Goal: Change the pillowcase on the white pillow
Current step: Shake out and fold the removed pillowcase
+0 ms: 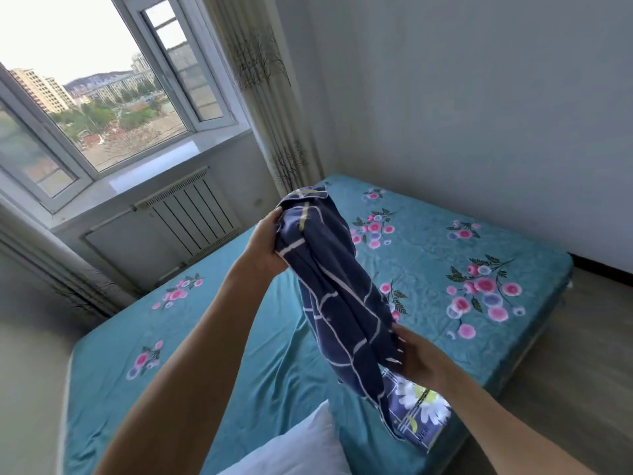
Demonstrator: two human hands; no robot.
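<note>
White pillow lies nearest — both hands' fingers pinch the navy pillowcase above it.

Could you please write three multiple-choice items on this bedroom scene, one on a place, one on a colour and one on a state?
1. Where is the white pillow?
A. on the windowsill
B. at the bottom of the view, on the bed
C. on the floor

2. What colour is the bed sheet?
A. teal with pink flowers
B. plain white
C. red striped

3. How is the dark blue pillowcase held?
A. lying flat
B. by one hand
C. by both hands, off the bed

Answers: 1 B, it lies below the arms; 2 A, flowers dot the teal cloth; 3 C, left hand grips its top, right hand its lower part.
</note>
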